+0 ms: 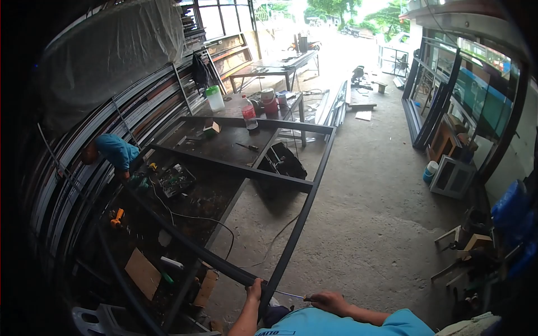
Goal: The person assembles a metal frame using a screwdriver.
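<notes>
At the near corner of a large dark metal frame [302, 224], my left hand [255, 290] is closed around the bar. My right hand [330, 301] grips a screwdriver [292, 295] by its handle, just right of that corner. Its thin shaft points left at the frame's side bar; whether the tip touches is too small to tell. The frame rests over a dark workbench [224, 143] and juts out beyond its edge above the floor.
Across the bench, a co-worker in a blue shirt [115, 150] bends over the frame's far side. A yellow power drill [117, 218], a tool tray [176, 180], a cable [204, 217] and a bottle [249, 113] lie or stand about. Glazed frames [431, 95] lean at right.
</notes>
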Demonstrator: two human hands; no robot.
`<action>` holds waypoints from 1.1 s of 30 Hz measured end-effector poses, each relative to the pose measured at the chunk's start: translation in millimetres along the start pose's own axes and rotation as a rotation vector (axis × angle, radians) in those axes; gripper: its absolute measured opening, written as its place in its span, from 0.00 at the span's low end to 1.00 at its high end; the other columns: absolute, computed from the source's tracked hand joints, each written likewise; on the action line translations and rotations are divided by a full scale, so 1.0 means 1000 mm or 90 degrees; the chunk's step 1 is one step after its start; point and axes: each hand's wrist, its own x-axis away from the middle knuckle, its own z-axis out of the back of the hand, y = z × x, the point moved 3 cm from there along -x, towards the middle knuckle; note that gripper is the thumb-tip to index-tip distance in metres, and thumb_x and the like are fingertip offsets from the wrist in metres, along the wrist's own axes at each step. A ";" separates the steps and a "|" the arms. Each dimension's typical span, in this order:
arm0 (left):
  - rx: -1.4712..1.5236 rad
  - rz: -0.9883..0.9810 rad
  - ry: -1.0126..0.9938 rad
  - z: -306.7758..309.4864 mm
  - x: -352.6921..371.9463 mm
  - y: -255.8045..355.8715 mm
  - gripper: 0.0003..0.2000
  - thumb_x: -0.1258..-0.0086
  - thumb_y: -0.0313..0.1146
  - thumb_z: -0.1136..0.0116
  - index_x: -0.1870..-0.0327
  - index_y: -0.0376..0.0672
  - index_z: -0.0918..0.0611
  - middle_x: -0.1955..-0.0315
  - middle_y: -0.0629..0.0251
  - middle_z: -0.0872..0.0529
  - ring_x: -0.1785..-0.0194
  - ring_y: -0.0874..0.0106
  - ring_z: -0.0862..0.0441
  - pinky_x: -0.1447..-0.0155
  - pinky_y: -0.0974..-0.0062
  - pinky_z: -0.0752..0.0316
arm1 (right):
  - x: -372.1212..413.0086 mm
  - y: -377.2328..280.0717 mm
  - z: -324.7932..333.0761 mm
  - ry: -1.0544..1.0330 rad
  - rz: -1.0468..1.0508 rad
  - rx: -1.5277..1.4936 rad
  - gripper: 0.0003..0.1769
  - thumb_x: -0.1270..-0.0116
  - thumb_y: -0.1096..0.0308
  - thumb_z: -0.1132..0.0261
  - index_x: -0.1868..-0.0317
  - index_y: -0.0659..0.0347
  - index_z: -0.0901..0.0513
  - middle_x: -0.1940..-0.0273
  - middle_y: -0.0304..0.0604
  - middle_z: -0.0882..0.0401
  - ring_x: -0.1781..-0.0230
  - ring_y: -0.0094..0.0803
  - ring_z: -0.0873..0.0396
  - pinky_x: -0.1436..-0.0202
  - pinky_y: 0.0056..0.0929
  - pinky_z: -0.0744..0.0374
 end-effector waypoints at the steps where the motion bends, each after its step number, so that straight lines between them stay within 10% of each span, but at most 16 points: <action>1: 0.003 0.014 0.000 -0.001 0.002 0.002 0.22 0.43 0.43 0.43 0.59 0.29 0.19 0.63 0.53 0.17 0.61 0.64 0.18 0.55 0.69 0.23 | -0.001 -0.002 0.000 0.003 0.001 -0.001 0.12 0.38 0.60 0.33 0.55 0.53 0.15 0.66 0.42 0.16 0.68 0.36 0.16 0.64 0.32 0.18; 33: -0.062 0.153 0.016 -0.003 -0.019 -0.012 0.25 0.41 0.45 0.48 0.53 0.29 0.22 0.58 0.50 0.19 0.56 0.60 0.19 0.48 0.67 0.25 | 0.000 0.004 -0.014 -0.101 -0.023 0.102 0.15 0.30 0.54 0.41 0.45 0.41 0.20 0.62 0.41 0.15 0.64 0.35 0.15 0.70 0.35 0.17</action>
